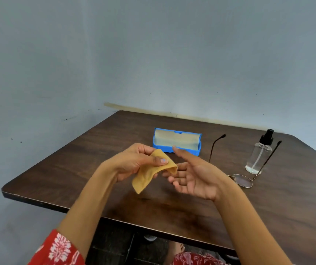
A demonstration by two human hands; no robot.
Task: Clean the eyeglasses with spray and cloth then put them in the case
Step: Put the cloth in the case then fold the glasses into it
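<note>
**Head view: cloth in hand, glasses on the table**

Head camera looks down on a dark table [88, 159]. Her left hand [136, 161] pinches a tan cloth [149, 173] between thumb and fingers, lifted above the wood. The right hand [193, 176] is beside it, palm up, fingers loose and holding nothing, fingertips just at the cloth's edge. Behind the hands a blue case [177, 141] stands open. To the right the glasses [243, 179] lie on the table with temples unfolded, and the spray bottle [258, 153] stands upright next to them.
</note>
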